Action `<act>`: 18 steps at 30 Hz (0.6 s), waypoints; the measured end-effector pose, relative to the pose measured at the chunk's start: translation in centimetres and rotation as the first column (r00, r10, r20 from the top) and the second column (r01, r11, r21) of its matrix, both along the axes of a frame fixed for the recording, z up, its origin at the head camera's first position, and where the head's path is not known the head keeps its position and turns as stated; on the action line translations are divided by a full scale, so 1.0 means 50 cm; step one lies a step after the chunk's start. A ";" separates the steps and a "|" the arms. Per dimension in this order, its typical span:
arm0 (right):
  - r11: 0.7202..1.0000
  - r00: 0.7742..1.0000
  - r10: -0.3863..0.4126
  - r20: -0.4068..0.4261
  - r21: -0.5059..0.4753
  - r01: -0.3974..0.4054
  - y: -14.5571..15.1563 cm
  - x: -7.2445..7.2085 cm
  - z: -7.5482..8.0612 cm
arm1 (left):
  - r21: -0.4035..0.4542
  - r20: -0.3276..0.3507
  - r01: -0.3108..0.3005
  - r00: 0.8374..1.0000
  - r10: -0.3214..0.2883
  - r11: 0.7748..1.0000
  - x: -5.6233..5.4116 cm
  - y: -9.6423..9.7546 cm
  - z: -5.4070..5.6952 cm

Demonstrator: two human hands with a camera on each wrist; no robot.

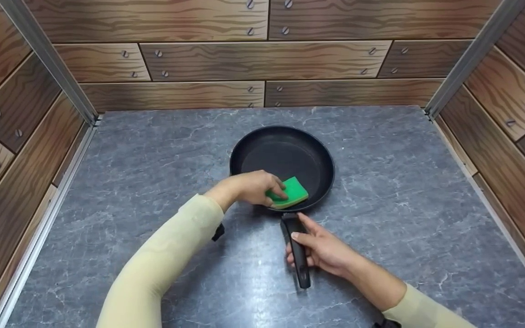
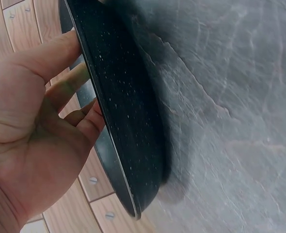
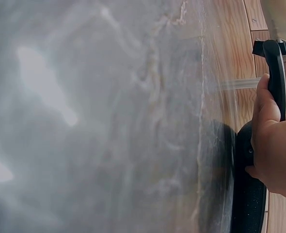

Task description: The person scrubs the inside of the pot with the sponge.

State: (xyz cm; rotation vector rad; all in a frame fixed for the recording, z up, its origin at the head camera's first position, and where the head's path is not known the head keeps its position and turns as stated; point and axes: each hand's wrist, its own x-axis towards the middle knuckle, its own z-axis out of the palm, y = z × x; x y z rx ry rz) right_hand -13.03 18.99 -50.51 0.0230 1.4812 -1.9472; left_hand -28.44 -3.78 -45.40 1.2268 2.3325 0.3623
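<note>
A black frying pan (image 1: 280, 155) sits on the table, its handle (image 1: 302, 269) pointing toward me. Inside it, at the near side, is a green sponge (image 1: 295, 190) with a yellowish underside. My left hand (image 1: 260, 187) reaches over the pan's near-left rim and holds the sponge by its left part, fingers bent over the top. In the left wrist view, the speckled outer wall of the pan (image 2: 123, 97) hides the sponge and the fingertips of the left hand (image 2: 41, 107). My right hand (image 1: 324, 248) grips the handle from the right, thumb on top, fingers passing underneath.
The grey marbled tabletop (image 1: 153, 150) extends around the pan. Wood-patterned panels (image 1: 262, 59) enclose it at the back and both sides, with metal rails (image 1: 48, 59) at the corners. A black strap piece (image 1: 218, 232) shows beside the left sleeve.
</note>
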 end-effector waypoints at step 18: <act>1.000 1.000 0.005 0.006 -0.007 -0.005 0.000 -0.002 -0.004 | 0.013 -0.002 0.009 1.000 -0.009 1.000 0.002 0.054 -0.011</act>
